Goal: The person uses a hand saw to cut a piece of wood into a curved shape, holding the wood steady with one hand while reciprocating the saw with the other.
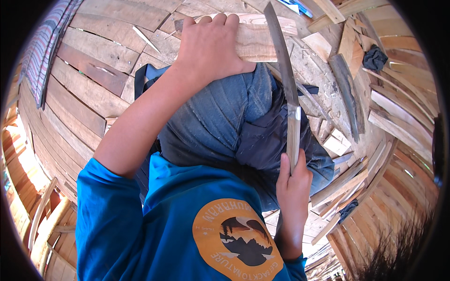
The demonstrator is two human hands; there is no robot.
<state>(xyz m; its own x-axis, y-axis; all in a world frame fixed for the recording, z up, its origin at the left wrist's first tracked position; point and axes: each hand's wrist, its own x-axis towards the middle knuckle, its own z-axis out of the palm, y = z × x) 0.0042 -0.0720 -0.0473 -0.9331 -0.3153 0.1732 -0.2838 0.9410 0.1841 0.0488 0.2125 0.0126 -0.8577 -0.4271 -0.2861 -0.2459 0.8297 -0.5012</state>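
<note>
My left hand [210,47] lies over a short wooden board [255,43], its fingers curled over the far edge and its thumb along the near one. The board sits crosswise just beyond my knees. In my right hand [294,187] is the wooden handle of a machete [282,58], fingers wrapped round it. Its long dark blade points away from me, passing across the board's right end; whether it touches the wood I cannot tell. Part of the board is hidden under my left hand.
Wood offcuts [337,142] and chips lie scattered on the plank floor [89,47] to the right. A dark, rough slab [346,96] is among them. Planks lean along the right side. A striped cloth [47,42] hangs at the far left.
</note>
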